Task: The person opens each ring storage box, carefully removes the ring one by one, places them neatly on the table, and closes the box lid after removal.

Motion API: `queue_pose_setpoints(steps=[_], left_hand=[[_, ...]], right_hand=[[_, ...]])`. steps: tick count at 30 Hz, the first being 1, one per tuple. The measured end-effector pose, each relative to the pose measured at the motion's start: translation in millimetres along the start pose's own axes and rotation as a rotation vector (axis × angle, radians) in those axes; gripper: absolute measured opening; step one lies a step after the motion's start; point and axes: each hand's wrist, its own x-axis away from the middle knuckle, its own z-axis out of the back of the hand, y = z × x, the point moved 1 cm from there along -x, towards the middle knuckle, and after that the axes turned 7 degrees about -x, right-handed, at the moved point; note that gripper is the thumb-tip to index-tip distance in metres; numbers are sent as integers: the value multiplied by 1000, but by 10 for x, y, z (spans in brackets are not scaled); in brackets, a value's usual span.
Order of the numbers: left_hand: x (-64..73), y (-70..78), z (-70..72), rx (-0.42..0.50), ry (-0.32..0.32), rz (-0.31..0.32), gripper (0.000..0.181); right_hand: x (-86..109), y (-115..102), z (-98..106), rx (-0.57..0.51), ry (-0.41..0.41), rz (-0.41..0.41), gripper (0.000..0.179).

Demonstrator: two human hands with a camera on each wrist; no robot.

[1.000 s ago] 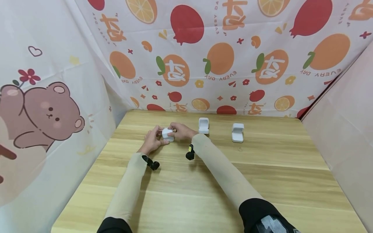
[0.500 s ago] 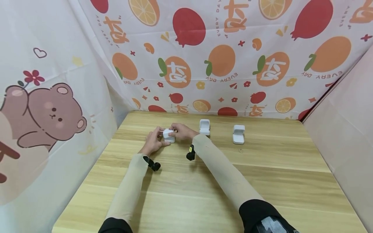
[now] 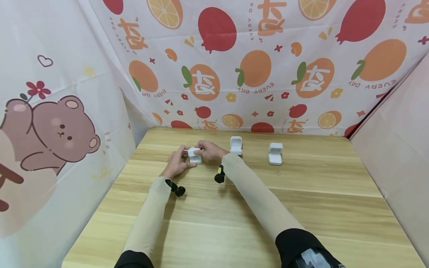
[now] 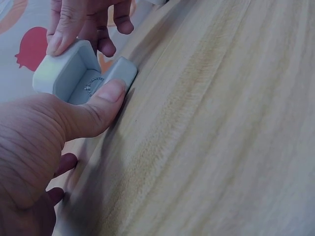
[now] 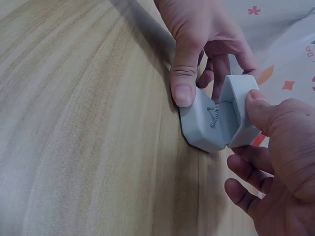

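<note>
A small white ring box (image 3: 196,159) stands on the table at the left, its lid part-way up. Inside sits a silver-coloured ring (image 5: 215,117) set with tiny stones, also visible in the left wrist view. My left hand (image 3: 175,163) grips the base, thumb (image 4: 109,93) on its front edge and fingers behind. With the thumb on the outside of the lid (image 5: 241,108), my right hand (image 3: 210,151) pinches it from the other side. Some fingertips of both hands are hidden behind the box in the head view.
Two more white ring boxes, one (image 3: 236,145) behind my right wrist and one (image 3: 276,158) farther right, stand with lids up. A thin loose ring (image 3: 277,173) lies before the right one. A fruit-print cloth (image 3: 231,100) hangs along the wooden table's (image 3: 214,223) back edge.
The lid of the held ring box has tilted up a little, so a wider gap shows above its base. Both hands stay in nearly the same place; the head view has shifted slightly.
</note>
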Motion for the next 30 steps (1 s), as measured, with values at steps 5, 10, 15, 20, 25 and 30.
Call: queue_pose_setpoints(steps=[5, 10, 15, 20, 25, 30], left_hand=[[-7, 7, 15, -2, -6, 2, 65], [-4, 10, 27, -11, -7, -1, 65], [12, 5, 19, 2, -8, 18, 65], [-1, -6, 6, 9, -5, 13, 66], [-11, -18, -11, 12, -6, 15, 66], [2, 6, -12, 16, 11, 7, 66]], right_hand=[[4, -26, 14, -7, 6, -12, 21], [-15, -17, 14, -37, 8, -26, 21], [-31, -2, 0, -30, 8, -29, 20], [-35, 7, -8, -48, 17, -30, 20], [-29, 21, -17, -43, 18, -20, 21], [-9, 7, -13, -46, 23, -9, 22]])
